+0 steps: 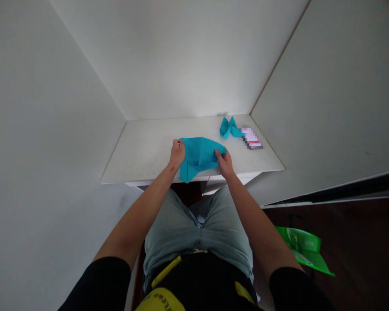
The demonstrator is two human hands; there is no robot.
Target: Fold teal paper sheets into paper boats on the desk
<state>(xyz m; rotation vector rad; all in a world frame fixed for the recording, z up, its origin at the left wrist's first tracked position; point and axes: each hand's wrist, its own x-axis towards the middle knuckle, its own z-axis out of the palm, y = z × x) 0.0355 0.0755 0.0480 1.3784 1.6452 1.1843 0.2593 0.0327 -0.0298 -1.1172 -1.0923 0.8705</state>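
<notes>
Stretched between my two hands is a creased sheet of blue paper (200, 153), held above the front edge of the white desk. My left hand (177, 152) pinches its left upper corner. On the other side, my right hand (224, 160) grips the right end, thumb on top. The sheet's lower left corner hangs down past the desk edge. Farther back on the right lies a folded blue paper piece (228, 128) with pointed tips, apart from both hands.
A phone (252, 138), its screen blurred out, lies at the right of the white desk (142, 147). Walls enclose the desk at the back and both sides. A bright green plastic object (303, 246) is low on the right, over the dark floor.
</notes>
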